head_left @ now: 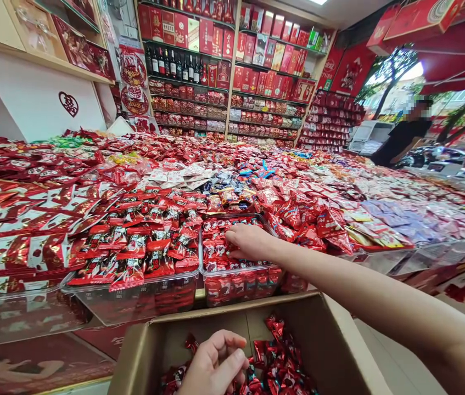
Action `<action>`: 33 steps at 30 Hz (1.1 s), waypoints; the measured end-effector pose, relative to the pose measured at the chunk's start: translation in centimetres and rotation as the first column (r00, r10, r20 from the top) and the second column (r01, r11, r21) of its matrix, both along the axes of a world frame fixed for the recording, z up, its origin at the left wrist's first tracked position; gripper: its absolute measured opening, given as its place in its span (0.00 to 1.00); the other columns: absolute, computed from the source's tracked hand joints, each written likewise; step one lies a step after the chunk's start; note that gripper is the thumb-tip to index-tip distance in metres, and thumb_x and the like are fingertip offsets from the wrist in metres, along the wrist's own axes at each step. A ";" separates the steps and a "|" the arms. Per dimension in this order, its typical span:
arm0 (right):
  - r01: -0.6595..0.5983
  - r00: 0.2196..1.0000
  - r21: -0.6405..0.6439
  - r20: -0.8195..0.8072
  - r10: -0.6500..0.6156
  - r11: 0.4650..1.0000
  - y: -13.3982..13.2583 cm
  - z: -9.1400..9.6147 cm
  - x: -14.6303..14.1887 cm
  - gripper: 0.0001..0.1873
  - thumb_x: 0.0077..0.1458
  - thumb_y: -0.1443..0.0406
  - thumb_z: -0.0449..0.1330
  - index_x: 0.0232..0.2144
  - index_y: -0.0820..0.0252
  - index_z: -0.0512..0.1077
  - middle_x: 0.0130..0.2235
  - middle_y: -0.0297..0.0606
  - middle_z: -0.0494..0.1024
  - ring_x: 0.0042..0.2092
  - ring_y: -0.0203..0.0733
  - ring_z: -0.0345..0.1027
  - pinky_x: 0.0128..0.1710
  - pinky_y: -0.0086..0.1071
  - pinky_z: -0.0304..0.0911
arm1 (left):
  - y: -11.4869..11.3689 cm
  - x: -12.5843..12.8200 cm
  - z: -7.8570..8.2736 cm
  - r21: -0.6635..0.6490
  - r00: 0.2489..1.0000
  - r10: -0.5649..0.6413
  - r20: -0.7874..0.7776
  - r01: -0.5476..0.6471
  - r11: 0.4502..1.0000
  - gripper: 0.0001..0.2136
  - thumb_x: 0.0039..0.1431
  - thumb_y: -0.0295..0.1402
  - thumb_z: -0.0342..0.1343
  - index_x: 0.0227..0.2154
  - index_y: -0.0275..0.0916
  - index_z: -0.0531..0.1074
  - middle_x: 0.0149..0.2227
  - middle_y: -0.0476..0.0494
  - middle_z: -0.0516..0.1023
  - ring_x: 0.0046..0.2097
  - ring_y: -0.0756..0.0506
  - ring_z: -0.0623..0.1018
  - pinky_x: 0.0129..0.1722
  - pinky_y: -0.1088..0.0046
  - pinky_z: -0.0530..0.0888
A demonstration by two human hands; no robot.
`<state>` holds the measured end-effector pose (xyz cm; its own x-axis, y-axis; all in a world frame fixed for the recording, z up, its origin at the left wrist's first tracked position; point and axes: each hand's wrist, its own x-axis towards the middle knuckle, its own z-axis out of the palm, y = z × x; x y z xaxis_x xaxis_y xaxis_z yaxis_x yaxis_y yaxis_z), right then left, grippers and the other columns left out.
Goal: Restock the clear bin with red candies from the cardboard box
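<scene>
My right hand (251, 243) reaches over a clear plastic bin (242, 270) of small red wrapped candies (216, 241). Its fingers are bent together in a pinch down among these candies, and the fingertips are partly hidden. Lower down, my left hand (216, 365) hovers inside an open cardboard box (339, 334), above more red twist-wrapped candies (281, 365). The left fingers are loosely curled, with a gap between thumb and forefinger and nothing visible in it. Left of the bin stands a wider clear tray (133, 291) heaped with red and black candy packets (160, 255).
A long counter of packaged sweets (183, 175) spreads out behind the bins. Shelves (228, 109) of bottles and red boxes line the back wall. A person in dark clothing (405, 134) stands at the far right. The box's near edge is out of view.
</scene>
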<state>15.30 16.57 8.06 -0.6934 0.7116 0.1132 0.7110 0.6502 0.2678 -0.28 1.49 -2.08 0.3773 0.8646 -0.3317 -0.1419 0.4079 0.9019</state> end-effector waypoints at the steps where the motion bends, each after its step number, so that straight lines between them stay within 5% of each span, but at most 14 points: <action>1: 0.001 1.000 0.008 0.007 -0.002 1.000 0.0 0.0 -0.1 0.15 0.45 0.57 0.57 0.33 0.61 0.63 0.35 0.40 0.68 0.38 0.43 0.63 0.29 0.30 0.58 | 0.0 0.0 -0.1 0.002 1.000 -0.004 -0.008 0.004 1.000 0.19 0.35 0.46 0.61 0.27 0.34 0.69 0.19 0.51 0.73 0.19 0.53 0.69 0.16 0.81 0.57; 22: 0.022 0.997 -0.075 -0.073 -0.028 0.997 -0.2 0.5 0.7 0.09 0.49 0.62 0.54 0.28 0.63 0.68 0.34 0.40 0.68 0.36 0.39 0.63 0.31 0.28 0.57 | -0.2 0.2 -0.4 0.035 0.999 -0.030 -0.042 0.031 0.999 0.13 0.40 0.38 0.60 0.27 0.36 0.70 0.20 0.50 0.73 0.20 0.53 0.70 0.17 0.80 0.57; 28: -0.043 0.927 -0.120 -0.376 -0.005 0.992 -5.5 3.5 0.7 0.09 0.52 0.64 0.51 0.28 0.64 0.68 0.31 0.39 0.69 0.34 0.36 0.61 0.33 0.28 0.56 | 0.1 0.2 -0.5 0.010 0.997 0.084 0.001 -0.084 0.996 0.16 0.36 0.43 0.62 0.25 0.35 0.71 0.17 0.51 0.72 0.18 0.54 0.68 0.15 0.81 0.56; 31: -0.221 0.870 -0.364 -0.494 0.013 0.905 -10.0 2.4 0.3 0.06 0.49 0.66 0.53 0.26 0.63 0.69 0.26 0.34 0.70 0.29 0.31 0.60 0.29 0.24 0.55 | 0.7 -0.2 -0.6 0.012 0.978 0.209 0.012 -0.209 0.978 0.17 0.34 0.44 0.62 0.24 0.35 0.71 0.17 0.51 0.73 0.17 0.54 0.67 0.14 0.83 0.56; 33: -0.338 0.847 -0.573 -0.530 -0.023 0.747 -12.0 -0.7 -0.2 0.04 0.46 0.67 0.55 0.25 0.61 0.70 0.23 0.30 0.69 0.24 0.28 0.59 0.23 0.21 0.53 | 1.0 -0.4 -0.6 -0.006 0.970 0.240 0.032 -0.240 0.971 0.17 0.34 0.43 0.63 0.25 0.35 0.71 0.17 0.52 0.73 0.16 0.55 0.67 0.14 0.83 0.57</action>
<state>15.06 4.61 7.35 -0.7822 0.6222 0.0309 0.4920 0.6474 -0.5820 -0.72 2.53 -2.67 0.1696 0.9306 -0.3244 -0.2648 0.3601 0.8945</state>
